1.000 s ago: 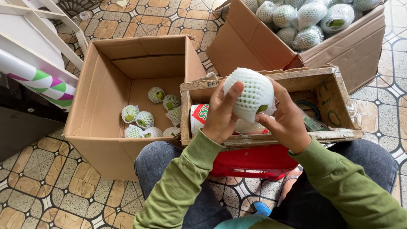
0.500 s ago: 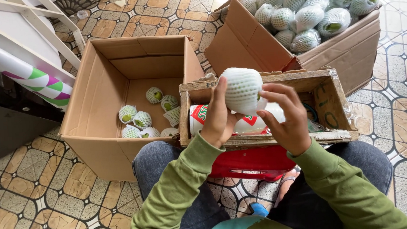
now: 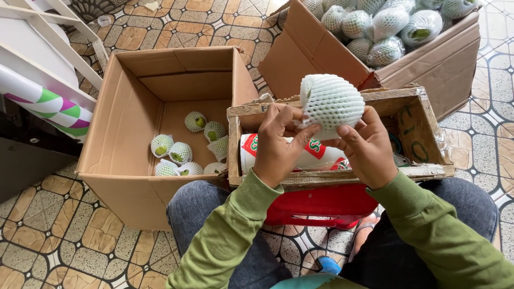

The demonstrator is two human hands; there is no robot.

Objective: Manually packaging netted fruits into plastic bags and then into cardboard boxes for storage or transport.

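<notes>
Boxes told us the progress: right carton (image 3: pixel 440 64) was heaped with netted fruit, left carton (image 3: pixel 123 163) had only a few, and our left hand (image 3: pixel 277 146) and right hand (image 3: pixel 366 150) both gripped one foam-netted fruit (image 3: pixel 331 101) over the wooden crate (image 3: pixel 426 124).

Patterned brown tile floor (image 3: pixel 34 261), white shelf frame (image 3: pixel 34 33) at left
</notes>
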